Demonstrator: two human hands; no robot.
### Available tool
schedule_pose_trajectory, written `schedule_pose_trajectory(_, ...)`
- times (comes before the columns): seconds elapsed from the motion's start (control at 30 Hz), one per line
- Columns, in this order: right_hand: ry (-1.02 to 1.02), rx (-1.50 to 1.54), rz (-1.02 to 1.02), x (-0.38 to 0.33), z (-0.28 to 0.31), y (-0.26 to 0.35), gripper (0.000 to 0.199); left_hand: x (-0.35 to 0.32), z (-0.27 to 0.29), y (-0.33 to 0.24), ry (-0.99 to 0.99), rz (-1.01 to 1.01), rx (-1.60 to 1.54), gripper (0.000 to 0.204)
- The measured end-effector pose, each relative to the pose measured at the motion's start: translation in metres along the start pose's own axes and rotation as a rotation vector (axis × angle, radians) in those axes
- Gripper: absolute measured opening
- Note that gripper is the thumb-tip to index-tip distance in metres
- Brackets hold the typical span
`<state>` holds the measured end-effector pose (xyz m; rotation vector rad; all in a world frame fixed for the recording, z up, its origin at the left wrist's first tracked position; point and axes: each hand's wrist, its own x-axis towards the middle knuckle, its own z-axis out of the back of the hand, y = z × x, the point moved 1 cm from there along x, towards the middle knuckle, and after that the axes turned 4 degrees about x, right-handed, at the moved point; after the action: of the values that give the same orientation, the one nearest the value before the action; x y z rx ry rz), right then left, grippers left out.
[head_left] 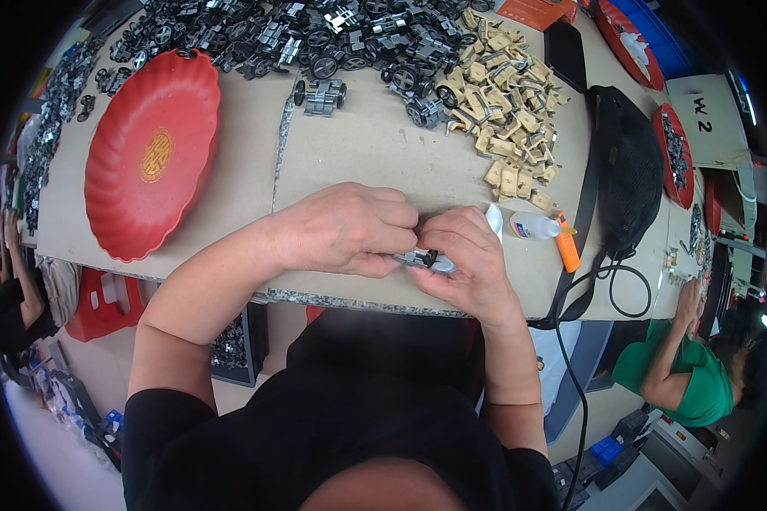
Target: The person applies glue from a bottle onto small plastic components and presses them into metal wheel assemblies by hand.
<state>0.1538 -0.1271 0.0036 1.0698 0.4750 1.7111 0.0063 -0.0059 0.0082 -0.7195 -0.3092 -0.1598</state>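
Near the table's front edge both my hands are closed on a small silver and black wheeled part [418,257], which looks like a toy-car chassis. My left hand [345,228] pinches it from the left, and my right hand [469,255] grips its other end. Fingers hide most of the part. Something white [494,218] shows behind my right hand; its kind is unclear. A finished-looking wheeled chassis [321,96] lies alone beyond my hands. Farther back spreads a heap of similar black and silver chassis [341,38], beside a pile of tan plastic pieces with metal pins [507,94].
A red scalloped tray [115,162] stands at the left. On the right are a small clear bottle [533,226], an orange tool or container [568,247], a black bag [626,170] and a looping black cable [577,383]. A person in green [682,379] works farther right.
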Motion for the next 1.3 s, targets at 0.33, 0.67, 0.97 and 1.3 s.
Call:
schedule_pose_trajectory(0.33,-0.043,0.127,-0.144,-0.0002,0.003,0.0009,0.029,-0.0026,-0.0007,-0.0023,-0.082,0.233,-0.094,0.025)
schedule_pose_trajectory(0.67,-0.098,0.183,-0.114,-0.0013,0.0044,-0.001,0.03,0.001,-0.0055,0.0018,-0.214,0.248,-0.391,0.028)
schedule_pose_trajectory(0.97,-0.105,0.239,-0.069,0.001,0.0058,0.002,0.029,0.0017,-0.003,-0.0028,-0.278,0.235,-0.378,0.025)
schedule_pose_trajectory(1.3,-0.086,0.225,-0.046,0.0,0.0051,0.0024,0.029,0.001,-0.0059,-0.0025,-0.3,0.208,-0.371,0.024)
